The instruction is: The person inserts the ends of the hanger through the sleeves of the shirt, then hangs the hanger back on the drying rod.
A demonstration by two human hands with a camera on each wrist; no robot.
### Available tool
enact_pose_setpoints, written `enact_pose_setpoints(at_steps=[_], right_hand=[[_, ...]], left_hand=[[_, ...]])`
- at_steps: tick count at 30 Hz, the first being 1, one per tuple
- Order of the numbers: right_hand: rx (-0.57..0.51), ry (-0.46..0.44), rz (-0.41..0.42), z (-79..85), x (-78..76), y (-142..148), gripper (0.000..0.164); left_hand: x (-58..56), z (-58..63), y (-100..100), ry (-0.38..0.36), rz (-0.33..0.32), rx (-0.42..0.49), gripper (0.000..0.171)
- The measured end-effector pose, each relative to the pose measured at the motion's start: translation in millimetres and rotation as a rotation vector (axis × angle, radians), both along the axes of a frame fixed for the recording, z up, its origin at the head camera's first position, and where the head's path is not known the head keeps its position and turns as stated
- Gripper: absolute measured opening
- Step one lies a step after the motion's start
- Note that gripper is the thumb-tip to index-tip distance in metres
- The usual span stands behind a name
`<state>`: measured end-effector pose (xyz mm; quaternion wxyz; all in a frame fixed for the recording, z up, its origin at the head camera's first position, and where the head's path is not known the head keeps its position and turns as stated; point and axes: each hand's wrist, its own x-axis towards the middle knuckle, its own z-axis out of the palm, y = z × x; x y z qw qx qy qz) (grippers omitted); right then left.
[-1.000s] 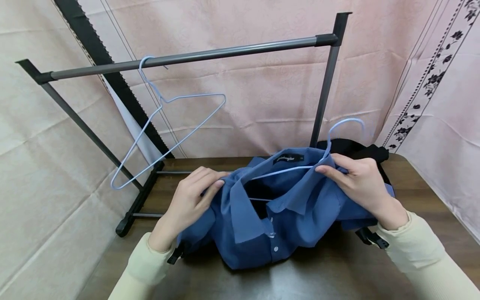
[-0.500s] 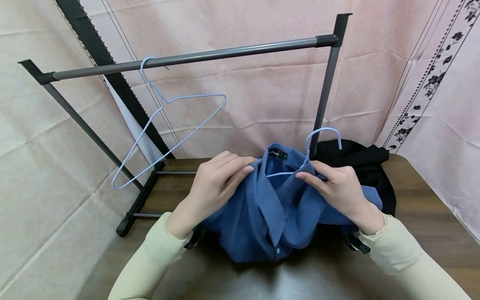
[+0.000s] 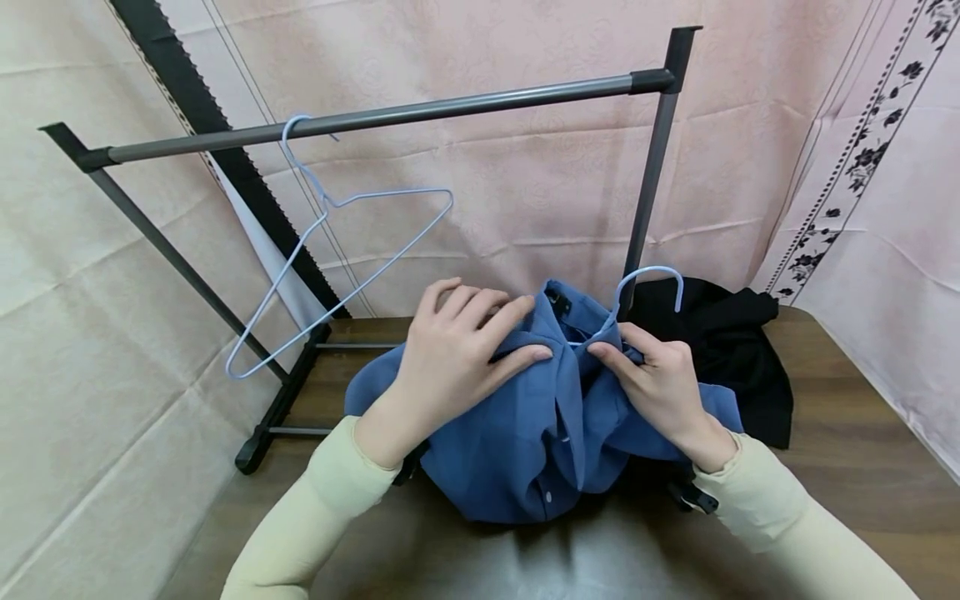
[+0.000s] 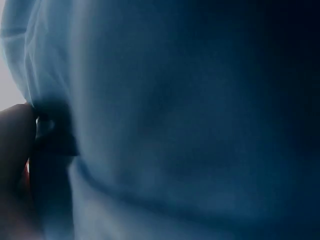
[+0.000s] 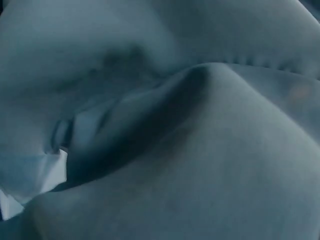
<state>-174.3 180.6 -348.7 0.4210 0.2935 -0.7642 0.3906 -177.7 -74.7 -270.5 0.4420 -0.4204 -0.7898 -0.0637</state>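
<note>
A blue collared shirt (image 3: 487, 450) lies bunched over the table in the head view, its collar gathered between both hands. From its neck rises the hook of a light blue hanger (image 3: 651, 270); the rest of that hanger is mostly hidden in the cloth. My left hand (image 3: 457, 358) holds the shirt's shoulder beside the collar, fabric between thumb and fingers. My right hand (image 3: 660, 383) pinches the other side of the collar, close to the base of the hook. Blue cloth (image 4: 165, 125) fills the left wrist view, and shirt folds (image 5: 210, 160) fill the right wrist view.
Behind the hands stands a dark metal garment rack (image 3: 420, 110). A second light blue hanger (image 3: 337, 200) hangs bare from its rail at the left. Black cloth (image 3: 738, 350) lies on the wooden table (image 3: 840, 433) at the right. Pale curtains (image 3: 510, 183) surround it.
My left hand has moved right with its side of the shirt, bringing the neck opening narrower, and its fingers have spread. My right hand has shifted left with the hanger hook, which sits slightly lower.
</note>
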Motion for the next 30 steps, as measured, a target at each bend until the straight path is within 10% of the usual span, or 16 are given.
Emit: enact_pose_setpoints(at_steps=[6,15,20,30], right_hand=[[-0.068,-0.002,-0.025,-7.8,-3.1,-0.7,0.051],[-0.142,-0.004,-0.018,-3.6,-1.1,0.2,0.052],[-0.107,-0.008,-0.008,-2.8,-1.2,-0.6,0.051],[0.030,0.102,0.059,5.4,2.0,-11.5,0.046]], left_hand=[[1.5,3.9,-22.6,-0.012,0.096,0.025,0.072],[-1.5,9.5,-64.1,-0.288,-0.025,-0.032,0.058],[-4.0,5.5,-64.7,-0.248,-0.085,-0.125,0.032],[-3.4,-2.2,-48.6,-0.286,-0.111,-0.209,0.035]])
